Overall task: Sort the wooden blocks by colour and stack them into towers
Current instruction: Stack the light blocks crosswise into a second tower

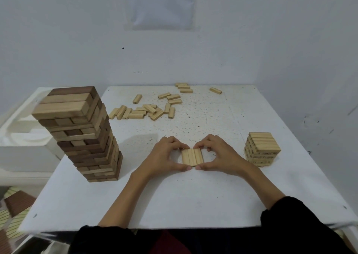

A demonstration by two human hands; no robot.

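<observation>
As you frame them between both hands, the three pale rectangular wooden blocks (192, 156) lie side by side and touching on the white speckled table (193, 195), just below the middle of the frame. Your left hand (166, 157) and right hand (219, 155) each pinch the row: thumbs at the near ends, fingers curled over the far ends. They look light, stiff and smooth, so squeeze the row from its long outer sides or it may fan apart when lifted. Right of centre stands a short tower of pale blocks (261, 149). At left is a tall tower of mixed brown and tan blocks (83, 133) — likely easy to topple. Loose pale blocks (147, 110) lie scattered higher up, near the table's far edge.
</observation>
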